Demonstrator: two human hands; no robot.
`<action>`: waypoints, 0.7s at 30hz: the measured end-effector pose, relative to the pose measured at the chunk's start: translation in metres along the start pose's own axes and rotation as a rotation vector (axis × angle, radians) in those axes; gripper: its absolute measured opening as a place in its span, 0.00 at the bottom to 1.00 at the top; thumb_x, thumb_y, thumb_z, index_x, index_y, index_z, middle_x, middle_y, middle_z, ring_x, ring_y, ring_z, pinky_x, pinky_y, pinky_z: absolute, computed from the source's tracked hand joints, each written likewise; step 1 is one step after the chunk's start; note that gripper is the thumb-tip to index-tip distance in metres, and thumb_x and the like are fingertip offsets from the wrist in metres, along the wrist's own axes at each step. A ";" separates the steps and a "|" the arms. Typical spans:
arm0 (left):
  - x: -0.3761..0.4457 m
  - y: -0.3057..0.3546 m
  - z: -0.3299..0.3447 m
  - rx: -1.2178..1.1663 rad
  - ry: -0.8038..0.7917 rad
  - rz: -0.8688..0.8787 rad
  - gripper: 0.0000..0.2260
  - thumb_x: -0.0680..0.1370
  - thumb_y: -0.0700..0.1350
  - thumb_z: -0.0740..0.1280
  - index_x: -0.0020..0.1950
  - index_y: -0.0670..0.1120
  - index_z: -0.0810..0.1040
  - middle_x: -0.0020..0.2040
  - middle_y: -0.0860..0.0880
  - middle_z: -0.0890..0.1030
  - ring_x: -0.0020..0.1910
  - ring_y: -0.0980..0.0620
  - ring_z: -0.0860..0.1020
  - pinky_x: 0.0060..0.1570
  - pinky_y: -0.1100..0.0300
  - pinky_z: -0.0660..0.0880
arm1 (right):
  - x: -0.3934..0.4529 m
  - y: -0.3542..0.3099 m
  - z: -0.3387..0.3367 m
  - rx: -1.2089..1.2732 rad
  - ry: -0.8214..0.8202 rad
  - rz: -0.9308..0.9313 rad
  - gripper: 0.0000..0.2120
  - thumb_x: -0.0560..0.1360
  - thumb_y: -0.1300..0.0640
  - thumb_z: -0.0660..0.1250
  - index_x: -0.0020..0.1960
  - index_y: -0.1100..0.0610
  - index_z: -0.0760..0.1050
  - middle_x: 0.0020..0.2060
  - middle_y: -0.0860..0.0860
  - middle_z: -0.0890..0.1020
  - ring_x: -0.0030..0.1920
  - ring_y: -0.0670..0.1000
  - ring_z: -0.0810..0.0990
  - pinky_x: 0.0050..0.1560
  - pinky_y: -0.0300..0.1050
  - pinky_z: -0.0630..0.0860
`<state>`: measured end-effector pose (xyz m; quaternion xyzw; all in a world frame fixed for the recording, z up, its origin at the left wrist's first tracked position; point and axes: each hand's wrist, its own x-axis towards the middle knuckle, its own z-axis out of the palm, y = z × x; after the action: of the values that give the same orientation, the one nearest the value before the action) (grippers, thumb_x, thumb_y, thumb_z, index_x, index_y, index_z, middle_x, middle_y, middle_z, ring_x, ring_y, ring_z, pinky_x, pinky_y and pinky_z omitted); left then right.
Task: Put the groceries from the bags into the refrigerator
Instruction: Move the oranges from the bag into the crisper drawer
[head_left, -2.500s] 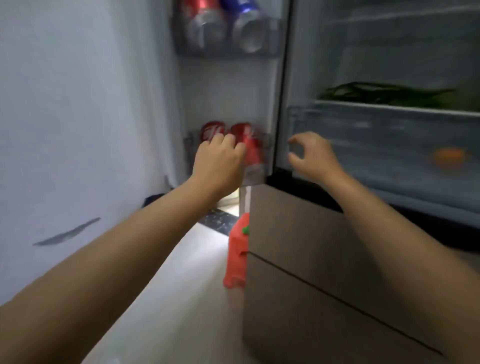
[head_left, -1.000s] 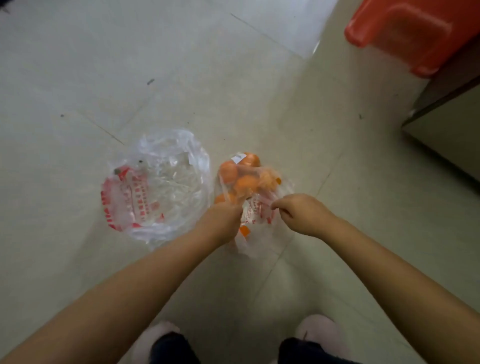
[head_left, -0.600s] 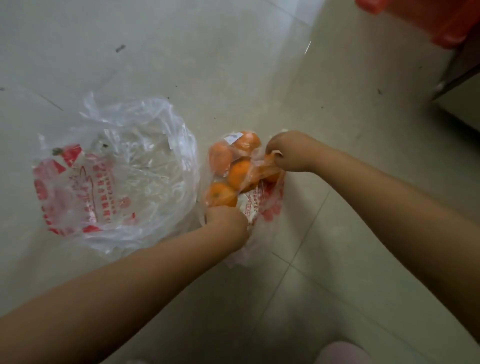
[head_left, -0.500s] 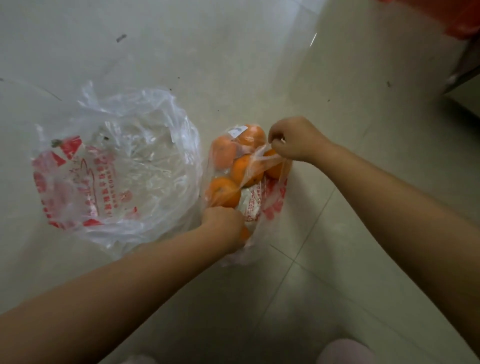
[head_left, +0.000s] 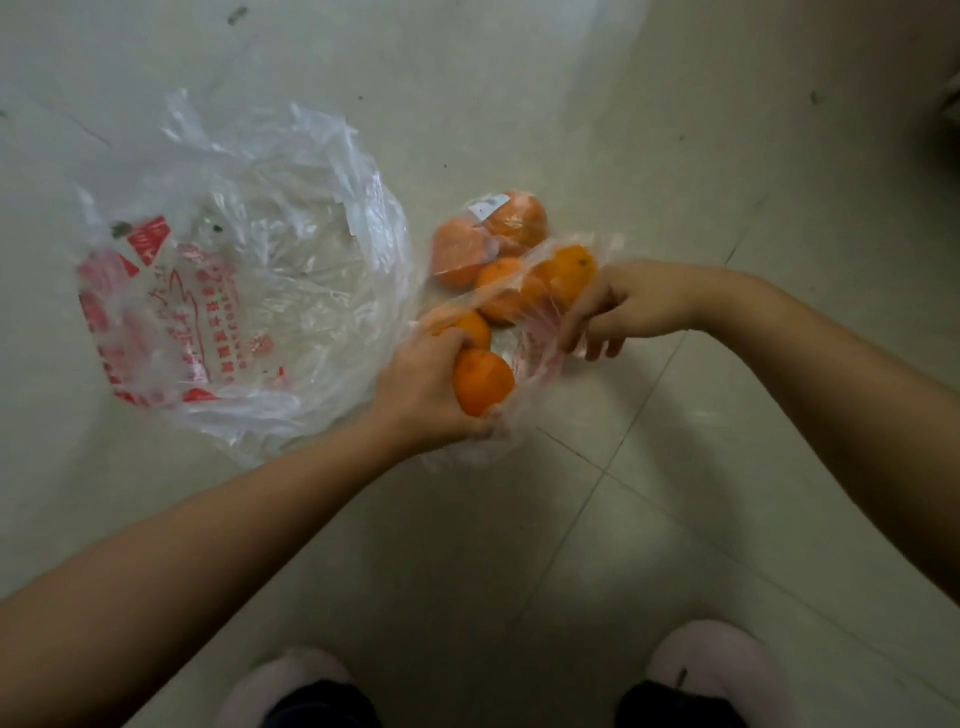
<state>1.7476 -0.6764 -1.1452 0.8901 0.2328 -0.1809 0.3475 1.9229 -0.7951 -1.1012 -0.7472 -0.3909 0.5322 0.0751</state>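
Unbagging step, I'd say: nearest, left hand grips a tangerine at the small bag's mouth w/ right hand pinching its far-right edge, more tangerines beyond on the floor, so next needs lifting it clear & carrying to fridge.

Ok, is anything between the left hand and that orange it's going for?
No. The left hand already grips an orange at the mouth of the bag of oranges, which the right hand holds open. The refrigerator is out of view, so that path can't be judged.
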 end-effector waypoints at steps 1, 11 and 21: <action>-0.002 0.000 -0.005 -0.076 0.070 0.010 0.36 0.61 0.54 0.78 0.65 0.48 0.69 0.64 0.45 0.72 0.62 0.44 0.72 0.60 0.50 0.72 | 0.002 0.003 0.004 -0.054 -0.076 0.058 0.16 0.76 0.66 0.57 0.58 0.58 0.77 0.53 0.54 0.80 0.49 0.51 0.80 0.49 0.37 0.77; 0.003 0.014 -0.034 -0.410 0.305 -0.025 0.38 0.63 0.47 0.77 0.69 0.49 0.62 0.56 0.54 0.64 0.53 0.53 0.69 0.48 0.59 0.71 | 0.024 0.012 0.002 -0.496 0.431 0.110 0.21 0.74 0.54 0.56 0.65 0.58 0.70 0.73 0.60 0.59 0.72 0.61 0.59 0.71 0.51 0.60; -0.003 -0.003 -0.047 -0.908 0.049 -0.083 0.28 0.71 0.36 0.72 0.59 0.58 0.60 0.49 0.58 0.68 0.46 0.54 0.74 0.41 0.64 0.75 | 0.054 0.005 -0.006 -0.511 0.401 0.145 0.25 0.70 0.53 0.68 0.65 0.57 0.69 0.61 0.61 0.73 0.60 0.61 0.72 0.59 0.50 0.71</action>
<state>1.7513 -0.6425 -1.1124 0.6417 0.3320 -0.0530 0.6893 1.9373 -0.7609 -1.1408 -0.8576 -0.4350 0.2634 -0.0775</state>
